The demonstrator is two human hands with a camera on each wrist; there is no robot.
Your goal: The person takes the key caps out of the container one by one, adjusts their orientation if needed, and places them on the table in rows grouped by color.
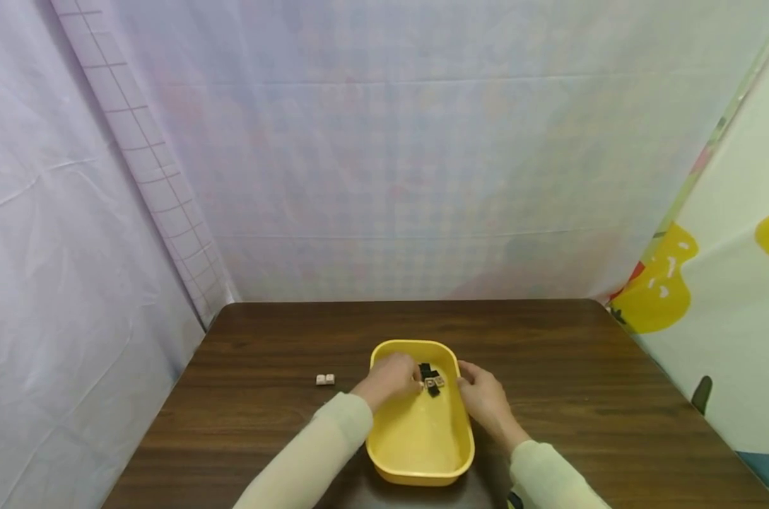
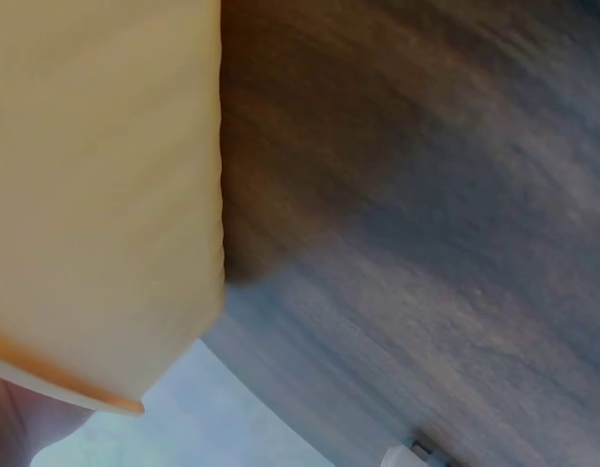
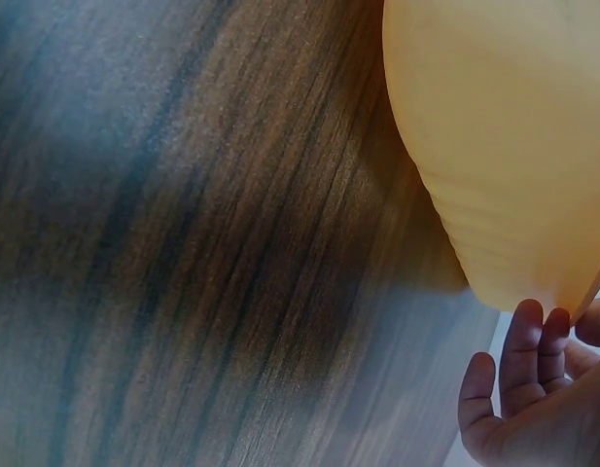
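A yellow plastic basin (image 1: 423, 452) stands on the table, holding a small group of black and cream keycaps (image 1: 434, 382) near its far right side. My left hand (image 1: 394, 376) reaches over the left rim into the basin, its fingertips beside the keycaps. A small pale piece, seemingly a cream keycap, shows between those fingertips; the fingers partly hide it. On the right, my right hand (image 1: 485, 396) holds the basin's rim, with fingers (image 3: 523, 350) against the outer wall and the thumb at the edge. Left of the basin lie two cream keycaps (image 1: 325, 379) side by side.
The dark wood-grain table (image 1: 263, 438) reaches back to a pale hanging curtain (image 1: 391, 177). White cloth (image 1: 54, 283) hangs along the left side, and a patterned cloth (image 1: 709, 304) along the right.
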